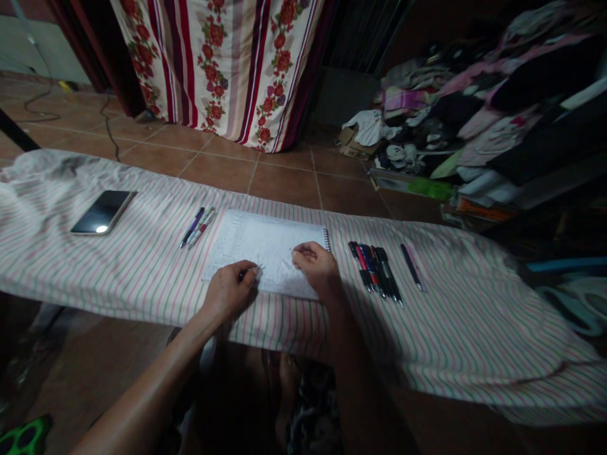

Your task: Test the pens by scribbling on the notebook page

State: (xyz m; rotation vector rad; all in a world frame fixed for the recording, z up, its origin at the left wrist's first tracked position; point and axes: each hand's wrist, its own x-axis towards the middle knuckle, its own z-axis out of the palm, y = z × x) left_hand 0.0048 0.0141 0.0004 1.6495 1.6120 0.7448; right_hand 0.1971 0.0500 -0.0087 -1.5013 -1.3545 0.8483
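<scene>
My left hand (233,283) is closed in a pinch over the lower left part of a spiral notebook (270,237). A small, thin, shiny tip shows at its fingertips, too small to name. My right hand (313,264) is also closed, thumb against fingers, above the notebook's right side. A faint, pale, slender shape shows by its fingertips; I cannot tell whether it is held. The notebook lies open, its page covered in faint writing, with the spiral at the right. Left of it lie a purple pen (192,227) and a white and red pen (201,229).
Right of the notebook lies a row of several pens (376,270), then a dark pen (411,266) beside a pinkish one. A phone (103,212) rests on the striped cloth (156,265) at the left. Beyond are a floral curtain (222,69) and piled clothes (455,107).
</scene>
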